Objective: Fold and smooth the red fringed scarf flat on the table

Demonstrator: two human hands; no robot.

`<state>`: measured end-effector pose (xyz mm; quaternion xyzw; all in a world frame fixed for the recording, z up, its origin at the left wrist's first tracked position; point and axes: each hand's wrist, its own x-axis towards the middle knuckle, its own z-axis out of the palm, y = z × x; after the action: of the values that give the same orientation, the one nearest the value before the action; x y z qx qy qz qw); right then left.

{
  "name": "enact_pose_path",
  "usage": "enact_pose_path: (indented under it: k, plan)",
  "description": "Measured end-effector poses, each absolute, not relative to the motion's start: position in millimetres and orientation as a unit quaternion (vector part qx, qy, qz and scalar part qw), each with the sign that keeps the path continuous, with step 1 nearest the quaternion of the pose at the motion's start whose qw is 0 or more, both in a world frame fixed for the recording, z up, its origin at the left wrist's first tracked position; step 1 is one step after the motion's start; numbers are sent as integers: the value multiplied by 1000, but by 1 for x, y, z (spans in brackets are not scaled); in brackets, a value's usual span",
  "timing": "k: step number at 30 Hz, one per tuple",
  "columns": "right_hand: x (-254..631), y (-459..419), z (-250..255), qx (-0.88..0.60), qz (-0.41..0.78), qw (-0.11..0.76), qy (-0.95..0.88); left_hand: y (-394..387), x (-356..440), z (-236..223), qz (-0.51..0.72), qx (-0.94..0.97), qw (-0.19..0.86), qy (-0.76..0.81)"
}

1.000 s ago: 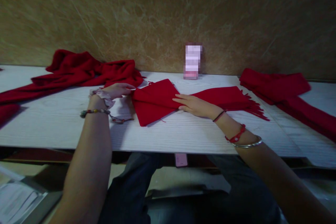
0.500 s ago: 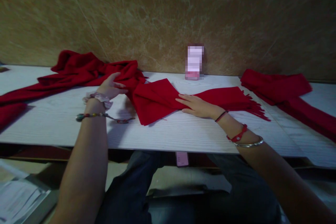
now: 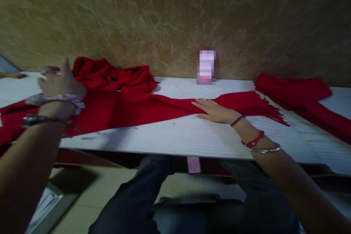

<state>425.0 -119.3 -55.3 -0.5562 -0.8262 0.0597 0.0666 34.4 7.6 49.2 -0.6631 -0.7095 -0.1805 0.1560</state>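
Lying lengthwise on the bench point(image 3: 164, 142), roughly parallel to its front edge: red scarf point(image 3: 134, 111). Broad on L, creased & narrowed by the R hand point(image 3: 212, 110), then widening to a fringe point(image 3: 276, 114) pointing twd the bench's R side. L end: can't tell, L forearm point(image 3: 33, 164) hides it & other red cloth runs in there.

R hand: flat on scarf at the narrow bit, fingers extended, slightly apart, resting on it, not pinching. Prob an anchor so the fringe end doesn't slide if the rest gets tugged. L hand point(image 3: 62, 82): over the L stretch, twd back L corner, fingers look spread, nothing gripped afaict. Motion-blurred, so contact w/ cloth = can't tell. Hands well apart, imo a wide span to suit the scarf's length.

Around: crumpled red cloth point(image 3: 113, 75) by back edge, L of ctr, meeting the scarf's far side; prob parked there to leave the front strip for the scarf. Folded red cloth point(image 3: 293, 89) twd back R corner, near the fringe. Pixelated phone-like item point(image 3: 206, 67) upright-ish at back edge, prob leaned on the wall point(image 3: 164, 18) to be readable. Below front edge: pink card-like item point(image 3: 193, 165), support unclear. Floor, front L: box point(image 3: 67, 201) w/ papers.
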Motion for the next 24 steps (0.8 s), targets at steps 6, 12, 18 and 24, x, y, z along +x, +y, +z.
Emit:
enact_pose_path:
  k: [6,12,18,24]
  plan:
    - [434,-120,-58,-563,51,79,-821,-2,80,-38,-94,-771,-15,-629]
    - [440,-124,-61,-579,39,74,-811,7,55,-51,-74,-782,-27,-619]
    - [449,-143,-62,-603,20,44,-796,21,2,-44,-89,-769,-30,-632]
    - [463,-158,-64,-596,-3,39,-802,33,-7,-48,-93,-798,34,-595]
